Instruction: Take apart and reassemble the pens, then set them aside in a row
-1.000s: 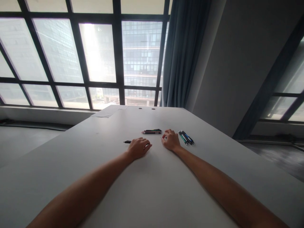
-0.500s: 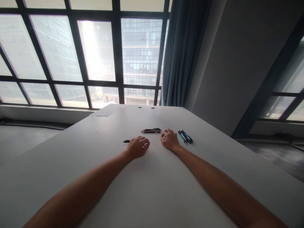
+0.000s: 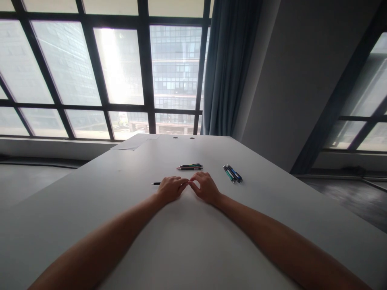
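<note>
My left hand (image 3: 171,188) is closed round a black pen (image 3: 156,183), whose tip end sticks out on the left while the rest is hidden by my fingers. Its thumb and index finger reach right and meet the fingertips of my right hand (image 3: 205,186). The right hand is in a pinch, thumb and index finger together; anything small between them cannot be made out. Just beyond the hands lies a row of several pens (image 3: 190,166), dark with some red and green. Right of my right hand, several green, black and blue pens (image 3: 232,173) lie side by side at a slant.
The white table (image 3: 169,241) stretches away toward the windows. Sheets of paper (image 3: 128,143) lie at its far left corner. Two small dark round things (image 3: 192,138) sit near the far edge. A blue-grey curtain (image 3: 231,72) hangs behind, by a grey wall.
My right hand has moved left and slightly toward me, so its fingertips now meet those of my left hand. The view has shifted a little; the loose pens lie as before.
</note>
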A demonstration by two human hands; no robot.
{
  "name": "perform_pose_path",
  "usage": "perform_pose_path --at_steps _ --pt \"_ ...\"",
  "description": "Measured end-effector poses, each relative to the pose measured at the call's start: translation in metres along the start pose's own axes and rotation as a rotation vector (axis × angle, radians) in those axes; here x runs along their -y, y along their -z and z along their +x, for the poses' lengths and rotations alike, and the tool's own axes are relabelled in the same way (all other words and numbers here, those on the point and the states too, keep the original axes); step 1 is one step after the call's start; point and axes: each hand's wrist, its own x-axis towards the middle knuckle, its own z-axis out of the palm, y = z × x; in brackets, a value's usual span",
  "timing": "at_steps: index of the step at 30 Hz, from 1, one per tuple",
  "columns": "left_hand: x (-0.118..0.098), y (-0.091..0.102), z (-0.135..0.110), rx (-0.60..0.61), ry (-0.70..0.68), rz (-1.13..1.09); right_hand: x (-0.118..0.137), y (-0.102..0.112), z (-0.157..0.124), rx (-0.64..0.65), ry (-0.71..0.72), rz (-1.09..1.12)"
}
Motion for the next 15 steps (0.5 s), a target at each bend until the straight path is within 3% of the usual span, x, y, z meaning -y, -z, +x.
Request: perform_pose_path --at_steps 9,15 --pt "0.0008 -0.0006 0.0011 0.044 0.045 0.015 -0.0012 0.0020 -0.0016 0.055 0.089 0.031" --pt "-0.0003 -0.0014 0.0014 -0.002 0.151 0.024 -0.0087 0.0018 0.0006 -0.109 -0.170 -0.017"
